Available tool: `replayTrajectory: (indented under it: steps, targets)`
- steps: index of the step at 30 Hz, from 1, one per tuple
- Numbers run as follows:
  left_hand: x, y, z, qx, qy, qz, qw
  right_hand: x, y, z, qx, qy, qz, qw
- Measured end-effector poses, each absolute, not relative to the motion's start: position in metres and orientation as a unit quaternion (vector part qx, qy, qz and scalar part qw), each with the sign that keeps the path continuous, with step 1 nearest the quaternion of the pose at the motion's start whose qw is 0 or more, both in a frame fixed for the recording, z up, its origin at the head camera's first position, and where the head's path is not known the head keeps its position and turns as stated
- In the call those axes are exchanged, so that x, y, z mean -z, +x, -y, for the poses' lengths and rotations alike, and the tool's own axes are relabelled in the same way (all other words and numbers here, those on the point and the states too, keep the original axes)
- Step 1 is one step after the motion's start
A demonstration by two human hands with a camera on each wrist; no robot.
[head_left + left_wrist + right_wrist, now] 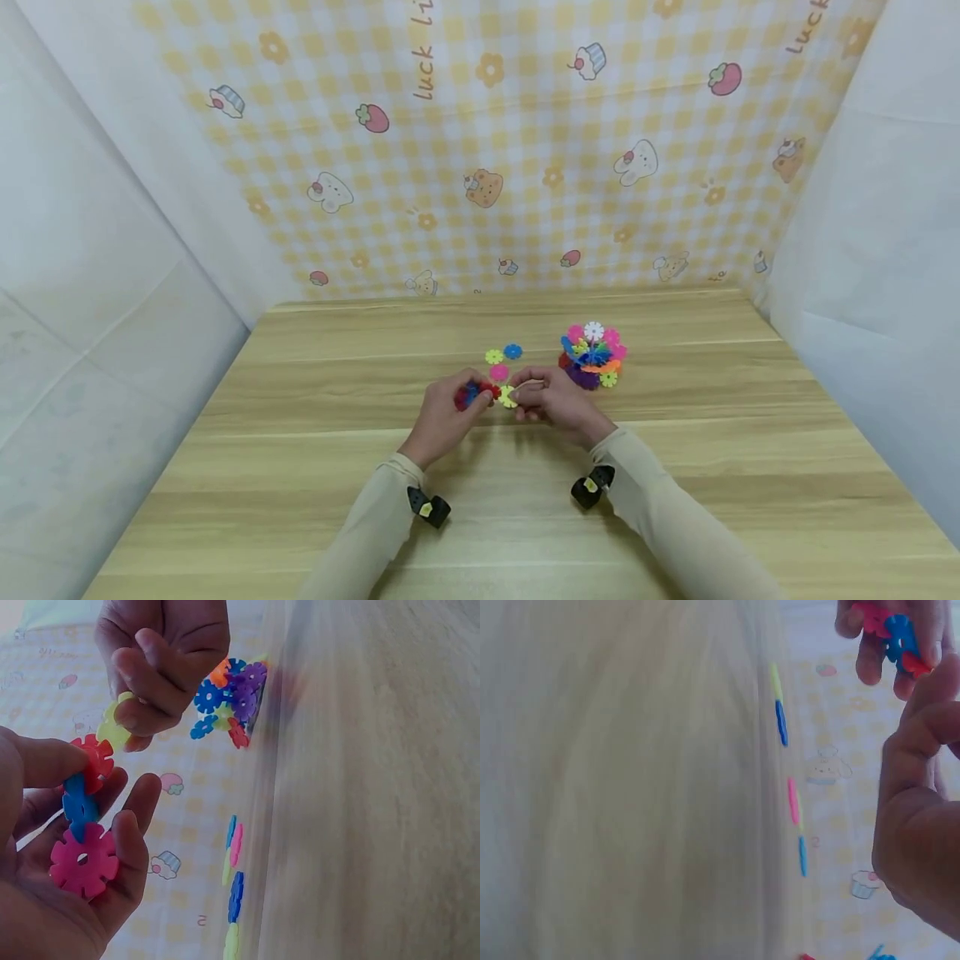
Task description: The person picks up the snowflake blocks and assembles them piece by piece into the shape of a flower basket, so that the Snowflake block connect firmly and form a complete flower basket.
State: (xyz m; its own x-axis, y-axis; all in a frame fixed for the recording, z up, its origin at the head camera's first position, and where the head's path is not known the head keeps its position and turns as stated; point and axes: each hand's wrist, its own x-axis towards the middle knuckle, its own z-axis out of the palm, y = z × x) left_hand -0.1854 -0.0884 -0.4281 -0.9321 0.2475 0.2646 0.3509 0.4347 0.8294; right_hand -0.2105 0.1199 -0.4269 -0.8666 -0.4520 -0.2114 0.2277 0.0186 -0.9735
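Observation:
My left hand point(442, 412) holds a short chain of slotted flower-shaped plastic discs above the table. In the left wrist view, the chain is a pink disc point(84, 861), a blue disc point(79, 808) and a red disc point(96, 763). Thumb and fingers pinch the red one, while the pink one lies against the curled fingers. Facing it, my right hand point(558, 400) pinches a yellow disc point(112, 729) between thumb and fingertips. The yellow disc's edge meets the red disc's rim, and the fingers cover part of it.
Just beyond my hands, a yellow disc point(494, 357), a blue disc point(513, 351) and a pink disc point(499, 372) lie loose on the wooden table point(300, 467). To the right stands a cluster of joined colourful discs point(592, 357). A patterned cloth point(487, 125) hangs behind the table.

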Motion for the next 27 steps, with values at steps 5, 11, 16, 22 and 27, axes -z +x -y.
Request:
replayTrajectory:
  steps: [5,11,16,22,27]
  targets:
    - [0.43,-0.182,0.088,0.534,-0.181,0.825,0.039,0.429,-0.208,-0.111,0.726,-0.06,-0.645,0.233]
    - [0.428,-0.184,0.095,0.545,-0.183,0.818,0.015,0.431,-0.208,-0.098,0.728,-0.051,-0.645,0.224]
    - [0.424,-0.188,0.106,0.519,-0.198,0.831,0.006,0.429,-0.218,-0.098,0.682,-0.076,-0.686,0.24]
    - [0.417,-0.188,0.123,0.501,-0.144,0.852,0.053,0.421,-0.238,-0.095,0.603,-0.125,-0.75,0.242]
    - [0.414,-0.188,0.128,0.502,-0.117,0.854,0.063,0.421,-0.249,-0.081,0.543,-0.14,-0.799,0.217]
